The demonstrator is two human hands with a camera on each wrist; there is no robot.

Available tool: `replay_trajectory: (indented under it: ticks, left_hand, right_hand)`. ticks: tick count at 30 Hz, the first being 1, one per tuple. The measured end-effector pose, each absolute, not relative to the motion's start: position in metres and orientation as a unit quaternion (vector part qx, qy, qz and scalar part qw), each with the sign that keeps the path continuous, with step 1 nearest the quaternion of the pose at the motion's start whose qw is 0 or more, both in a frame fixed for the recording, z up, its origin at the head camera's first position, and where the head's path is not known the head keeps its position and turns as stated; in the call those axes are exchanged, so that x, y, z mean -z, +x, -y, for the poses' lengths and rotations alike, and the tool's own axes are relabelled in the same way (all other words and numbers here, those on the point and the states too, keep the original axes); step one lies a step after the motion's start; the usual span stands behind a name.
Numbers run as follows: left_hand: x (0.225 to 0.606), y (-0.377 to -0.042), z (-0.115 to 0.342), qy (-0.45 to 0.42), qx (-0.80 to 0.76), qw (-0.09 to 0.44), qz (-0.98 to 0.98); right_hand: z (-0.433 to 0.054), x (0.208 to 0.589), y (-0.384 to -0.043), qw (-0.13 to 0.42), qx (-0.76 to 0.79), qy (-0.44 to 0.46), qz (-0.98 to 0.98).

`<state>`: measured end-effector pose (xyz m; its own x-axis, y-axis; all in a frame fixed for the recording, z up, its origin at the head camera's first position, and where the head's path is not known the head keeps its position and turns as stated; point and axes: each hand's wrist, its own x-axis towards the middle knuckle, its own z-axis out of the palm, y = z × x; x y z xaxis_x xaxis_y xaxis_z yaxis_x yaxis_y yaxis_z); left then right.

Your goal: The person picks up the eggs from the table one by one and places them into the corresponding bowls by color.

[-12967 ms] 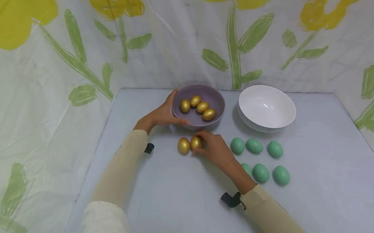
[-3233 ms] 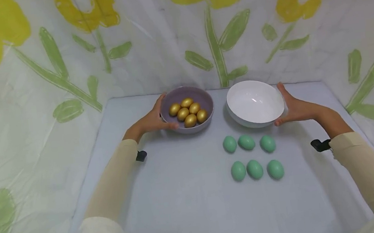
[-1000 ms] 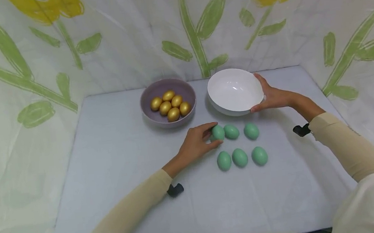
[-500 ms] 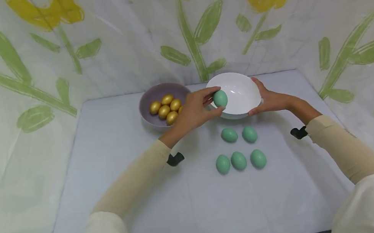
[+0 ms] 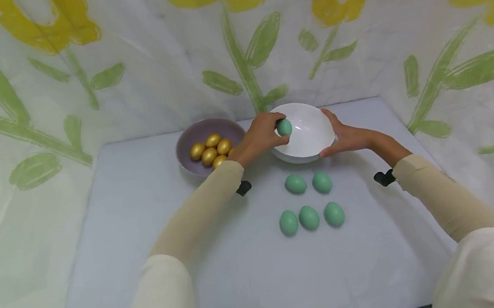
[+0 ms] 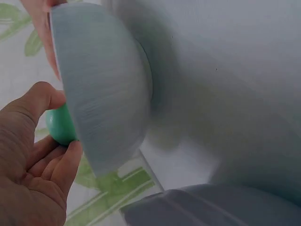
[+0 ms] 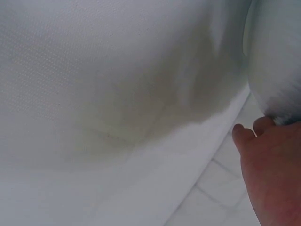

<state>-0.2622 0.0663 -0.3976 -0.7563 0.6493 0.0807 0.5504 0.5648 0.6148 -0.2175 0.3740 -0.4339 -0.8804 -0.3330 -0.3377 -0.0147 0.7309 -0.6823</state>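
Note:
My left hand pinches a green egg between thumb and fingers, over the left side of the white bowl. The left wrist view has that egg at the bowl's rim, partly hidden behind the bowl wall. My right hand holds the white bowl by its right side, thumb at the front and fingers towards the back. Several green eggs lie in two rows on the table in front of the bowl. In the right wrist view, only part of the right hand shows against the bowl.
A purple bowl with several gold eggs stands left of the white bowl; my left forearm covers part of its right side. Both bowls are near the back edge of the pale table. Behind hangs a flower-painted sheet.
The left hand left the purple bowl, took the left green egg of the back row and carried it up over the white bowl. Earlier, the last gold eggs went into the purple bowl.

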Motion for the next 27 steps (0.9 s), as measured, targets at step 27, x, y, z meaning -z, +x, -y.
replay_trajectory:
  ticks: [27]
  left_hand:
    - [0.411,-0.281,-0.091,0.340,-0.040,0.077,-0.937]
  right_hand:
    - [-0.357,0.425,-0.219,0.231,0.355,-0.106,-0.900]
